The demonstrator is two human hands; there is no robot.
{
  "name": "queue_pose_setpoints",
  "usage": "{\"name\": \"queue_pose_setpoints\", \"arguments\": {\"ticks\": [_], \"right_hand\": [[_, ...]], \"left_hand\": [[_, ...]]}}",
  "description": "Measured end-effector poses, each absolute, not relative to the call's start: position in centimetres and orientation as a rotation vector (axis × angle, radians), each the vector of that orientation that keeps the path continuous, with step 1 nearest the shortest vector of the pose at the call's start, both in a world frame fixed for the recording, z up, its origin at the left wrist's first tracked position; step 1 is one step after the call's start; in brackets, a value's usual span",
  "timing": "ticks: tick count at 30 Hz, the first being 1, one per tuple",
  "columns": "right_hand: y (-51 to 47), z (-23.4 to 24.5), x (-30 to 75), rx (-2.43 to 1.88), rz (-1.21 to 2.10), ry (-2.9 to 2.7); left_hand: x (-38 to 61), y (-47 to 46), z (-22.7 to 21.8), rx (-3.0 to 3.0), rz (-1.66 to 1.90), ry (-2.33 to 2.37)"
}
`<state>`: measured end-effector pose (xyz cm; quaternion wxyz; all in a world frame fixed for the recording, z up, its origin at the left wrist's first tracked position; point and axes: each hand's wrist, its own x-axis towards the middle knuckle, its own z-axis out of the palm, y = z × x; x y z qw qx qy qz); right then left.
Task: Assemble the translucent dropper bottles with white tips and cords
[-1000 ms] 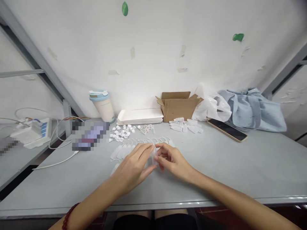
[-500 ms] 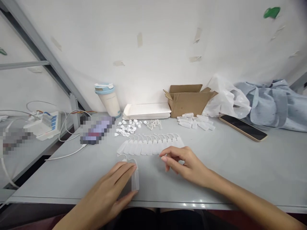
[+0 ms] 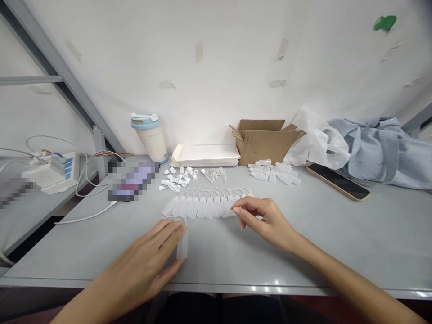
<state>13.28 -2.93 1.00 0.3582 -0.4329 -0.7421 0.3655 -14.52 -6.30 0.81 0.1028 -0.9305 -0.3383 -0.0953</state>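
A: What are the fingers doing?

B: The person's left hand (image 3: 150,256) has its fingers close together and the thumb apart, with a translucent tube (image 3: 182,246) between them, fingertips at its upper end, thumb at its lower. How firmly they press, one cannot tell. The right hand (image 3: 261,219) has thumb and forefinger tips together, the other fingers curled under.

A: And where is that tube?

B: On the grey table (image 3: 388,234), near its front edge, with a thin cord curving from its top. Another cord shows just above the left fingers; what it joins is hidden.

A: What lies beside the right hand?

B: A row of corded tubes (image 3: 202,208), side by side, tops pointing away from the person. The hand covers part of its right end.

A: Further out?

B: White caps (image 3: 184,182) scattered behind the row, a tangle of loose cords (image 3: 215,174) next to them, and a pile of loose tubes (image 3: 286,178) to the right, in front of an open cardboard box (image 3: 266,148).

A: And past those?

B: A lidded cup (image 3: 150,140) and a white stack (image 3: 205,155) left of the box; to its right, a plastic bag (image 3: 310,141), a phone (image 3: 339,181) and blue cloth (image 3: 364,150).
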Motion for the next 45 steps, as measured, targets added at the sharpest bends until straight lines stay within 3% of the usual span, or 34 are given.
{"name": "queue_pose_setpoints", "arguments": {"ticks": [25, 45], "right_hand": [[-2.4, 0.6, 13.6, -1.166, 0.865, -1.945], [-0.8, 1.0, 15.4, -1.219, 0.737, -1.860]], "left_hand": [[-15.4, -5.7, 1.3, -2.951, -0.024, -1.267], [-16.2, -4.6, 3.0, -3.005, -0.078, -1.287]]}}
